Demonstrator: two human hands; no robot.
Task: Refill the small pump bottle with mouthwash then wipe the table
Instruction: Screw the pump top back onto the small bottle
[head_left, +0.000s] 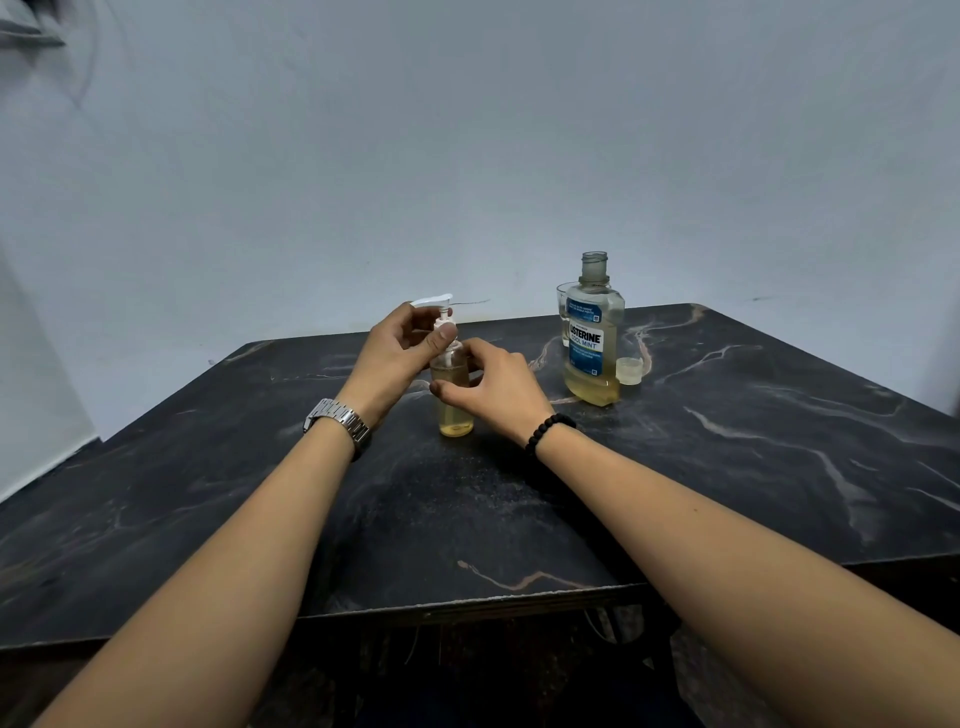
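Note:
A small clear pump bottle (455, 410) with yellowish liquid stands upright on the dark marble table (727, 441). My left hand (397, 353) pinches the collar of its white pump head (434, 304) at the bottle's neck. My right hand (493, 387) curls its fingers round the bottle's body from the right. To the right stands the mouthwash bottle (592, 343), uncapped, roughly a third full of yellow liquid. Its clear cap (629, 370) lies on the table beside it.
A clear glass (563, 306) stands just behind the mouthwash bottle. A plain pale wall rises behind the table. The table's near edge (467, 603) runs across below my forearms. I wear a metal watch on the left wrist and a black bead bracelet on the right.

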